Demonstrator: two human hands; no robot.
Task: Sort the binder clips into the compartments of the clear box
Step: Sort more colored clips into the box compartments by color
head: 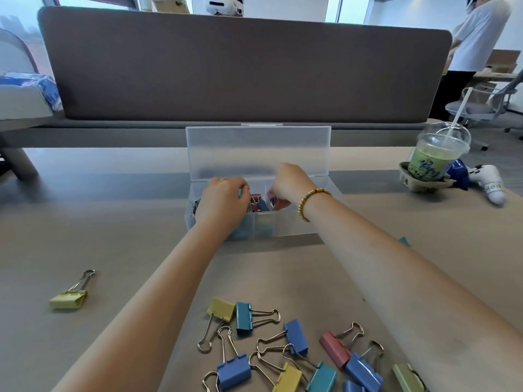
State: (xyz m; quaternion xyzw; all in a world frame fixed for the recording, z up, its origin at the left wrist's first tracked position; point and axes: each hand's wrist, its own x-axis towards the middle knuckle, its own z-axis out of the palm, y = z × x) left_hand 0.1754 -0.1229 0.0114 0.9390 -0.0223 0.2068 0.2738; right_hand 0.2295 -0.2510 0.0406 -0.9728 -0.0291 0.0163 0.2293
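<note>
From the head view, both my hands are over the clear box (294,222), whose lid (257,149) stands open behind them. My left hand (223,203) covers the left compartments, fingers curled down; a sliver of teal shows at them, but I cannot tell whether they grip it. My right hand (287,183) reaches into the middle, its fingers curled on a pink clip (272,197) (mostly hidden by the hand). A red clip (255,200) and a blue clip (263,205) lie in the box between my hands; the rest inside blurs through the frosted wall. Loose clips (294,349) lie on the bench (113,222) near me, some cut off by the lower edge. A yellow clip (69,298) sits apart, left.
</note>
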